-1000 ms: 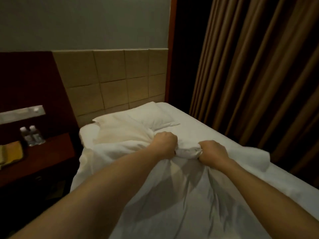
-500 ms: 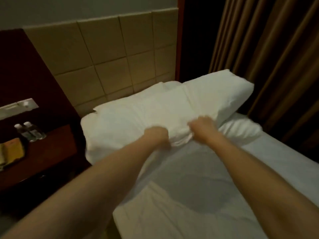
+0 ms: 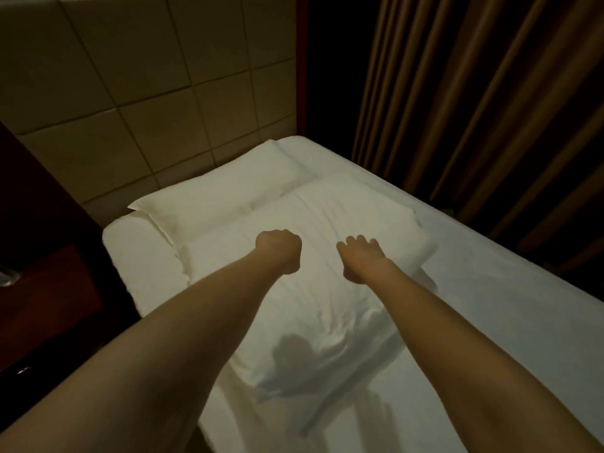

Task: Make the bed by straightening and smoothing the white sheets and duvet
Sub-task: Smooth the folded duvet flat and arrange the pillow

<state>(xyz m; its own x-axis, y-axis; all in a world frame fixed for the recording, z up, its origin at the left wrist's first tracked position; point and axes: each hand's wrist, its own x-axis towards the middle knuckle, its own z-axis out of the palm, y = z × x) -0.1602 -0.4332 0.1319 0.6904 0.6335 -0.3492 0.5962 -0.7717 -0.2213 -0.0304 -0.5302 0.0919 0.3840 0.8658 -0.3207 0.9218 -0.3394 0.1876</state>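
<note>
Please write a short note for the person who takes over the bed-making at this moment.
Left hand: fist, holding nothing, above the near pillow.
Right hand: fingers loose, no grip, above the same pillow.
The near pillow lies creased on the sheet, in front of the far pillow by the headboard.
Done: both pillows down.
Left: smooth the near pillow and the sheet; no duvet is visible.

Just the one view here, and it is riding on the person's head, looking forward and steeply down along both outstretched forearms onto the bed (image 3: pixel 490 289). It is sitting close in over the near part of the mattress, facing toward the padded headboard (image 3: pixel 137 103) at the far end, with the pillow (image 3: pixel 225 194) lying below it. The wide lens is also taking in the brown curtain (image 3: pixel 490 103) along the right edge and dark wooden furniture (image 3: pixel 45 289) on the left.
</note>
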